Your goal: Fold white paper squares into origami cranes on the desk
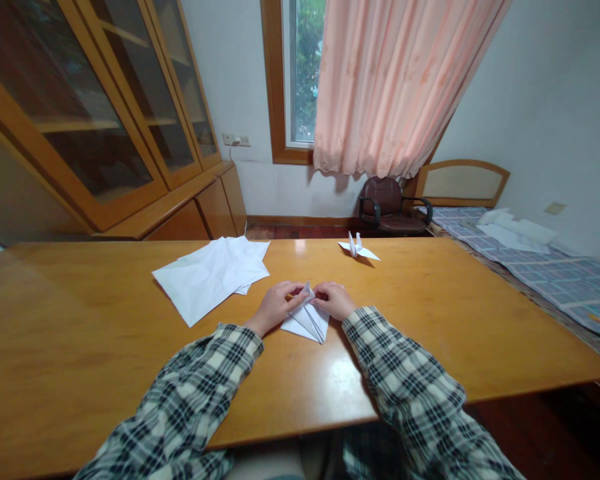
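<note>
A partly folded sheet of white paper [309, 321] lies on the wooden table [410, 333] in front of me, its layered point toward me. My left hand [278, 303] pinches its far tip from the left. On the other side my right hand [335, 300] has its fingers closed on the right of that same tip, where a small flap stands up. The fingertips cover part of the upper folds. Beyond my right hand stands a finished white paper crane [359, 248], its wings spread.
Several creased white sheets [213, 270] overlap in a pile at the table's far left. Behind the table are a dark red armchair [387, 203], a bed [535, 260] at the right and a glass-door cabinet [125, 180] at the left.
</note>
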The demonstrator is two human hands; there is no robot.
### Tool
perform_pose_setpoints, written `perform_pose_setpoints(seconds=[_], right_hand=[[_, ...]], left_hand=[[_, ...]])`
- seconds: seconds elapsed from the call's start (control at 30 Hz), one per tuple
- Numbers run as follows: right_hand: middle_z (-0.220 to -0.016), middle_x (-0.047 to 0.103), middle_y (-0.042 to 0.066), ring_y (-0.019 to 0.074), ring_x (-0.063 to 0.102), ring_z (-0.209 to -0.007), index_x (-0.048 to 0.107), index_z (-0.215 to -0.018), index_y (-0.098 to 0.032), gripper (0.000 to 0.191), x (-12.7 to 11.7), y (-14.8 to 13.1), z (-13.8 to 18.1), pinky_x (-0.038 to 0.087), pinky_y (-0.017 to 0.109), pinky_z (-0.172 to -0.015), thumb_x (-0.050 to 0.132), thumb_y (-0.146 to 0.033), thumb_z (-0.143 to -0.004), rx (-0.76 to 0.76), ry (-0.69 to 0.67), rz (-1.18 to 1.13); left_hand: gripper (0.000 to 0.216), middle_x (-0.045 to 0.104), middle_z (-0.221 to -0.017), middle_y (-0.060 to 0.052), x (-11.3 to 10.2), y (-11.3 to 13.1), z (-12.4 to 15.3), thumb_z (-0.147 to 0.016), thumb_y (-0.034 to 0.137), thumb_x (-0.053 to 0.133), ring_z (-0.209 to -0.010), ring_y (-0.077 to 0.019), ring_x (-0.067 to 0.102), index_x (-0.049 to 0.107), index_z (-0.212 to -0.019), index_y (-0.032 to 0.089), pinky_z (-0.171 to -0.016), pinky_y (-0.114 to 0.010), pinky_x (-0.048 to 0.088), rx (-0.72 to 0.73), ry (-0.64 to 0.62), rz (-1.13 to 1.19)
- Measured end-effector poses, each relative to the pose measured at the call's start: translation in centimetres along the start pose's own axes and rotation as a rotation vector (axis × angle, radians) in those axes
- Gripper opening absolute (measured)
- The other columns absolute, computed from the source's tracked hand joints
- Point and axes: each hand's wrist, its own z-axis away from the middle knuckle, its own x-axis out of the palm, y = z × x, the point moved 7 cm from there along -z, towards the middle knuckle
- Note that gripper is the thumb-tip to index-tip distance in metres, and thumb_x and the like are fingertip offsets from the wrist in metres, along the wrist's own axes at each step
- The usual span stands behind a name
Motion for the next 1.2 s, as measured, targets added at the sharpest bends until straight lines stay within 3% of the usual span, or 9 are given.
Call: perform_pose_setpoints(seconds=[0.43, 0.67, 0.97, 1.2], right_hand=[[-0.075, 0.063, 0.0, 0.0148, 0.051, -0.075, 0.065, -0.079, -0.021, 0.011, -0.1, -0.2, 0.0, 0.031, 0.026, -0.071, 0.064, -0.031, -0.079, 0.022, -0.003, 0.01], [-0.074, 0.063, 0.001, 0.0146, 0.052, -0.074, 0.065, -0.077, -0.019, 0.011, -0.4, 0.1, 0.0, 0.031, 0.025, -0.068, 0.063, -0.029, -0.08, 0.041, 0.043, 0.033], [-0.07, 0.059, 0.001, 0.0133, 0.049, -0.068, 0.068, -0.083, -0.018, 0.015, -1.2, -0.7, 0.1, 0.033, 0.025, -0.065, 0.067, -0.033, -0.079, -0.09, 0.113, -0.078], [-0.065, 0.057, 0.0, 0.0128, 0.049, -0.065, 0.069, -0.075, -0.017, 0.02, -1.4, -0.8, 0.0, 0.034, 0.025, -0.064, 0.067, -0.037, -0.079, -0.142, 0.175, -0.16]], left_hand=[[0.03, 0.071, -0.095, -0.005, -0.2, -0.6, 0.0, -0.088, 0.041, 0.048, -0.087, -0.0197, 0.063, 0.068, -0.094, 0.019, -0.078, -0.029, 0.046, -0.054, 0.049, -0.01], [0.034, 0.071, -0.099, -0.005, -0.1, -1.3, -0.3, -0.088, 0.043, 0.047, -0.089, -0.0202, 0.063, 0.067, -0.102, 0.019, -0.079, -0.029, 0.046, -0.074, 0.046, -0.007], [0.025, 0.072, -0.091, -0.003, -0.2, -2.1, -0.2, -0.085, 0.038, 0.054, -0.083, -0.0187, 0.065, 0.071, -0.091, 0.02, -0.074, -0.027, 0.047, -0.063, 0.093, 0.043], [0.031, 0.073, -0.09, -0.005, -0.2, -1.9, -0.2, -0.086, 0.041, 0.052, -0.081, -0.0192, 0.065, 0.071, -0.091, 0.017, -0.072, -0.027, 0.049, -0.071, 0.103, 0.14]])
